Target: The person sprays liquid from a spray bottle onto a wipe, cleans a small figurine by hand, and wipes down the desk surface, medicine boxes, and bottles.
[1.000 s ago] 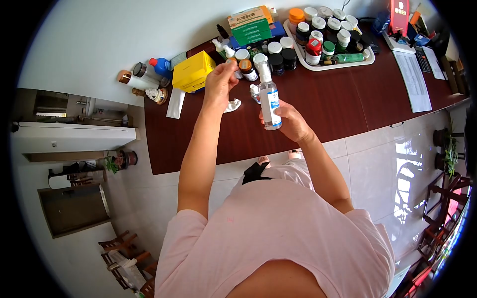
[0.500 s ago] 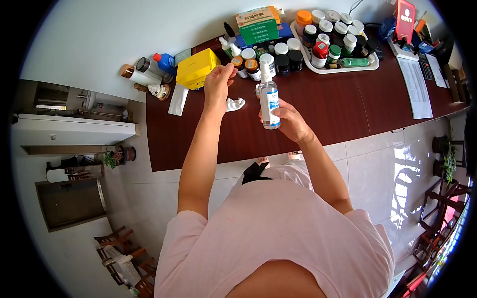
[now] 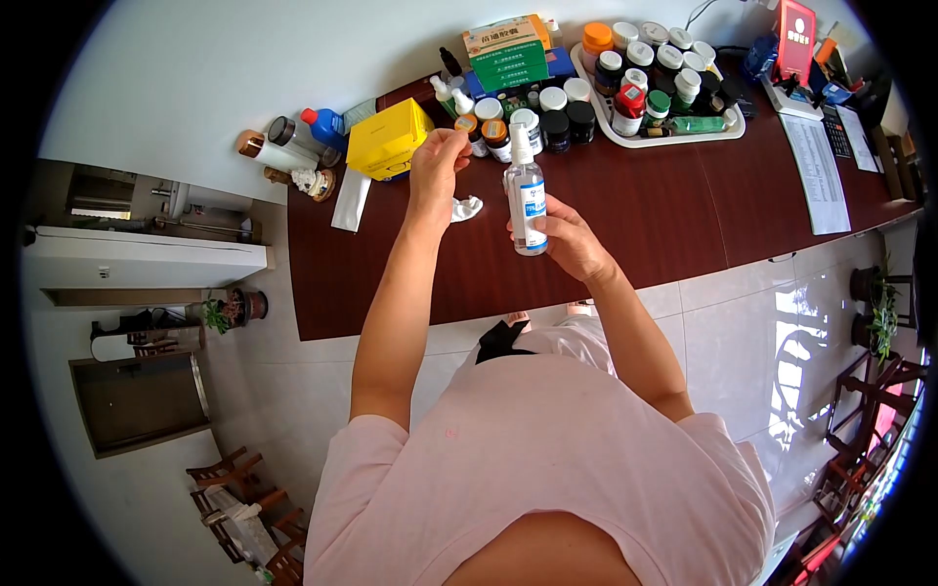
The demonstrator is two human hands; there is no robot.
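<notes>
My right hand [image 3: 570, 239] is wrapped round a clear spray bottle [image 3: 529, 205] with a white and blue label, held upright above the dark red table [image 3: 645, 205]. To its left, my left hand [image 3: 440, 171] is raised with thumb and fingertips pinched together; what they hold, if anything, is too small to make out. A crumpled white tissue [image 3: 467, 208] lies beside the left wrist. The yellow box [image 3: 388, 137] stands just left of my left hand. Behind the spray bottle are jars with white lids [image 3: 528, 127].
A white tray [image 3: 674, 134] full of jars stands at the back right. Green boxes [image 3: 508, 63] are stacked behind the jars. Bottles [image 3: 283, 151] stand at the left end, near a white paper strip [image 3: 350, 202]. Printed sheets [image 3: 814, 176] lie on the right.
My left hand has shifted slightly right, towards the spray bottle, and its wrist covers part of the tissue. The spray bottle stays in my right hand, almost unmoved.
</notes>
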